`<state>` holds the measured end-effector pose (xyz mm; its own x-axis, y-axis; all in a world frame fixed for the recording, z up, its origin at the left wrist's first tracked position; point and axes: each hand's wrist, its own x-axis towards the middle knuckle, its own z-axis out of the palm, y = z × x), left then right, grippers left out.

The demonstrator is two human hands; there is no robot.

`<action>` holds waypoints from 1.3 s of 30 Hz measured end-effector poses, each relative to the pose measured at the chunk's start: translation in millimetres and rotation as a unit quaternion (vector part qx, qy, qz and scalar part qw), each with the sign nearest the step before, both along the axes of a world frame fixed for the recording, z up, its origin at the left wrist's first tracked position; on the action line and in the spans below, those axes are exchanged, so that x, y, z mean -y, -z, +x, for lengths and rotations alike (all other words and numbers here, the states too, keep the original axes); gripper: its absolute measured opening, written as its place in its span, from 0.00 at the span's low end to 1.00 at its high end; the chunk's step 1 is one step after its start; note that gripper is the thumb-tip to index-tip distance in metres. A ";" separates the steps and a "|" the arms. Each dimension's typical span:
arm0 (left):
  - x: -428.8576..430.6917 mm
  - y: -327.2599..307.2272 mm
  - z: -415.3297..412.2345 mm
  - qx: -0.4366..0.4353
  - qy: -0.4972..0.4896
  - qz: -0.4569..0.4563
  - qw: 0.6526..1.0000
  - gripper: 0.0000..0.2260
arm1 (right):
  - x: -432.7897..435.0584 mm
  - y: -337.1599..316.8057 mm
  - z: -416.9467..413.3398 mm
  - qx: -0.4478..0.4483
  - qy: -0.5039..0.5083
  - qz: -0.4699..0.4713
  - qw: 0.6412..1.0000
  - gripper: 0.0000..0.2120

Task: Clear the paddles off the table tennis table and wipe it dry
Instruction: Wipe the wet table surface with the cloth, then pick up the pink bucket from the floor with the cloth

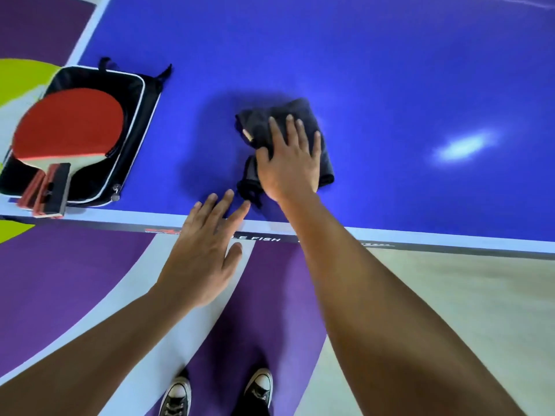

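Pressing down on a crumpled dark cloth (259, 123), the right grip (289, 163) lies flat, its fingers straight and spread and pointing toward 12 o'clock, curled round nothing. The cloth sits on the blue tabletop (390, 79) near the middle of the view, close to the near edge. A bunched tail of it trails toward 7 o'clock from under the palm.

The left grip (207, 250) is at 7 o'clock from the cloth, wide and relaxed, holding nothing. Its straight fingers reach over the white edge line (420, 235) onto the blue surface. The index fingertip is just beside the cloth's tail; whether they touch cannot be told.

At 9 o'clock from the cloth, well apart from it, a red paddle (69, 121) lies face up on an open black case (135, 121) with white piping, at the tabletop's near left corner. Two stacked handles (45, 190) point toward 6 o'clock and jut past the near edge, so a second paddle seems to lie under the first, though blur hides its blade.

A pale patch of glare (462, 145) shows on the tabletop at 3 o'clock from the cloth. Below, at 6 o'clock, two black shoes (177, 397) with white toe caps stand on a purple and grey floor (75, 280).
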<state>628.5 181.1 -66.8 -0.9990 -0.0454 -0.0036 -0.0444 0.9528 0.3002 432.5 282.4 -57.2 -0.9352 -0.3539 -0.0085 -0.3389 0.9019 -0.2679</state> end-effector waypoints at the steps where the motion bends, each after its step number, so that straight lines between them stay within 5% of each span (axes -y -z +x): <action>1: 1.6 -1.6 0.8 -0.002 -0.006 0.020 1.000 0.28 | 11.0 0.5 15.6 -0.003 -0.024 -0.007 1.000 0.31; 13: 3.0 -22.1 33.2 -0.054 -0.082 0.041 0.994 0.25 | -52.4 -1.7 118.2 0.015 -0.069 -0.016 0.997 0.31; 19: -13.4 -28.6 -5.1 -0.034 -0.048 0.013 0.998 0.26 | -72.9 -25.7 92.5 0.067 -0.092 -0.058 0.992 0.26; 25: -10.6 -28.4 -11.8 0.029 -0.058 -0.007 0.998 0.28 | -106.6 -26.1 84.5 0.083 -0.216 0.002 0.973 0.42; 32: -3.4 -53.0 11.1 0.066 -0.039 0.014 0.997 0.27 | -95.5 -24.6 110.9 -0.065 -0.175 -0.015 0.982 0.23; 39: 17.3 -118.2 67.2 0.021 -0.075 0.000 0.997 0.22 | -52.1 -82.5 151.3 -0.027 -0.094 -0.079 0.992 0.21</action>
<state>695.6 163.8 51.4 -0.9797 -0.1951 -0.0453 -0.1997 0.9343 0.2952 583.8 334.5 25.3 -0.8507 -0.5143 0.1086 -0.5139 0.7701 -0.3779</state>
